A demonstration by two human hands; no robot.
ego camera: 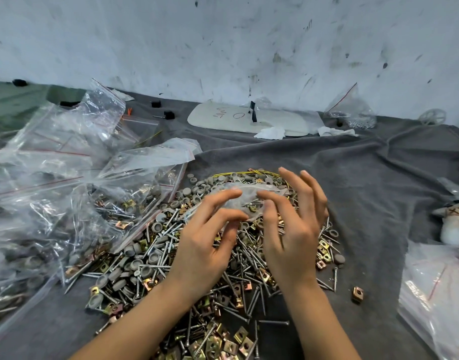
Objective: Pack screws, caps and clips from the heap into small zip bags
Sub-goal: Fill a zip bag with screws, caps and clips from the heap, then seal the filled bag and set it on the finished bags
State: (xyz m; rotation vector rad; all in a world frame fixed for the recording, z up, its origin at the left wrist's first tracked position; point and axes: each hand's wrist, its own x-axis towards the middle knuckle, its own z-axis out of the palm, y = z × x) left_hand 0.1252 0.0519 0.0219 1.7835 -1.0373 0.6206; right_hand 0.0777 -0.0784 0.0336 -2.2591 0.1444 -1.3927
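Pinches a small zip bag (pixel 245 194) with left grip (pixel 205 242) and right grip (pixel 292 229), each curled on its clear film. Holds it between both, just above the heap (pixel 150 258) of screws, caps and clips. Has filled bags (pixel 67 183) piled left of the left grip.

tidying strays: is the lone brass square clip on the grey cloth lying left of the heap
No, the lone brass square clip lies on the grey cloth right of the heap of screws.
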